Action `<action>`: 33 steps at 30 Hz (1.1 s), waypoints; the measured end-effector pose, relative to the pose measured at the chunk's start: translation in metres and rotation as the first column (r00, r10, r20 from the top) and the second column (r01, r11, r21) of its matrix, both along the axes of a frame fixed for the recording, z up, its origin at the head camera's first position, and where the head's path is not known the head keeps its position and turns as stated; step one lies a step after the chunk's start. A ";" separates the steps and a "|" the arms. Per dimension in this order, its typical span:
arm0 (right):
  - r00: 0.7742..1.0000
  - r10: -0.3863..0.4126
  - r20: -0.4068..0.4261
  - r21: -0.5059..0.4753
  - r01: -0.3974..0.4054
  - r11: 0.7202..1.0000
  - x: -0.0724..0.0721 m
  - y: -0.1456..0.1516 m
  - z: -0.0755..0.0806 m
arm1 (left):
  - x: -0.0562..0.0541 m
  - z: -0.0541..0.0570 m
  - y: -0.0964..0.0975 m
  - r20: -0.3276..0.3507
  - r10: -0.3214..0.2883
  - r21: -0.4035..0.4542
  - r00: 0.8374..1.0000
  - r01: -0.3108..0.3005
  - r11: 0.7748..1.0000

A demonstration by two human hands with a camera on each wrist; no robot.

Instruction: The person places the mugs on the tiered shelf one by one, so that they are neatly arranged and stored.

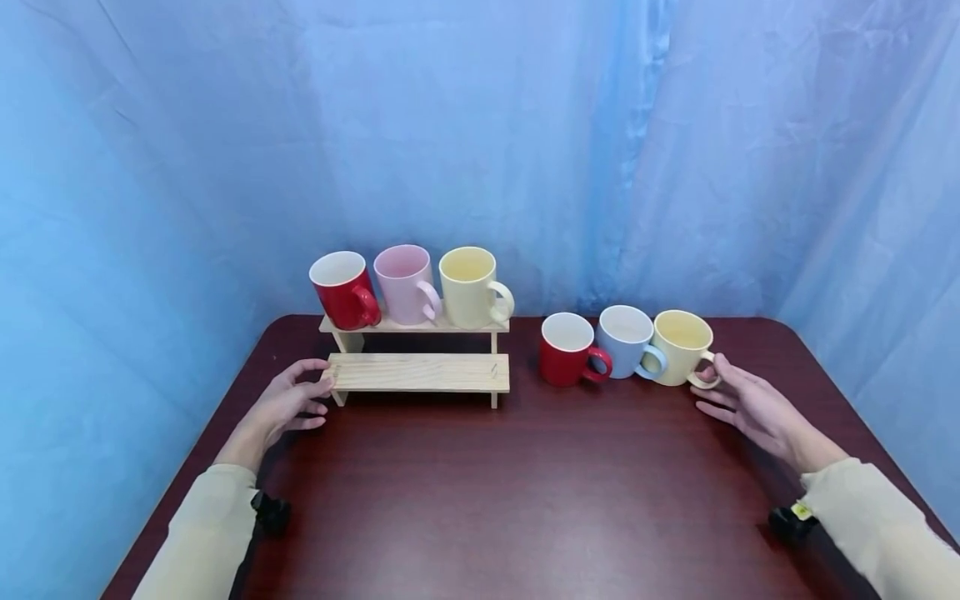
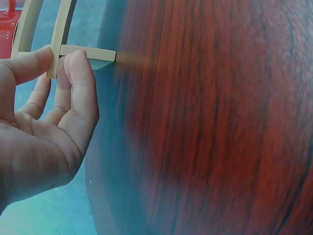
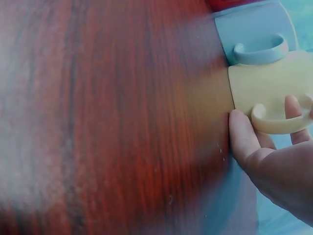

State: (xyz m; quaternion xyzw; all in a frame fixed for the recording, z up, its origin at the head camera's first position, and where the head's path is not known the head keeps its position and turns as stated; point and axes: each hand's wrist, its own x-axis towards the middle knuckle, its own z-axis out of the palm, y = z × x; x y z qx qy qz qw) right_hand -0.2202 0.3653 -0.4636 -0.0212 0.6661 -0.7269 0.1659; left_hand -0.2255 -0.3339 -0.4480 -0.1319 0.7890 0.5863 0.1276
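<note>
Head view: left hand (image 1: 288,400) pinches the left end of the lower board (image 1: 420,367) of the wooden rack (image 1: 408,385); right hand (image 1: 753,410) pinches the handle of the yellow mug (image 1: 673,357) on the table (image 1: 525,492), with a blue mug (image 1: 618,358) then a red mug (image 1: 561,363) leftward; three more mugs (image 1: 406,298) line the upper board (image 1: 405,328)

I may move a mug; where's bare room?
Free: pale wooden lower shelf, right of the left grip; dark red tabletop in front. Crowded: pale wooden upper shelf, under red, pink and yellow mugs, and the red, blue and yellow mugs by the right grip.
</note>
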 end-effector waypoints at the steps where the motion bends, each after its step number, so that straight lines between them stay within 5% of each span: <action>1: 1.000 -0.005 0.002 0.012 0.005 1.000 0.001 0.000 0.001 | 0.000 0.001 0.000 -0.001 -0.001 0.001 1.000 0.001 1.000; 18: 1.000 0.002 0.030 0.143 -0.006 0.990 0.013 0.003 0.009 | -0.006 0.000 0.008 0.002 -0.012 0.024 1.000 0.012 1.000; 33: 1.000 -0.013 0.028 0.035 0.012 0.999 0.001 -0.007 0.016 | 0.002 0.001 -0.001 0.008 -0.013 0.013 1.000 0.012 1.000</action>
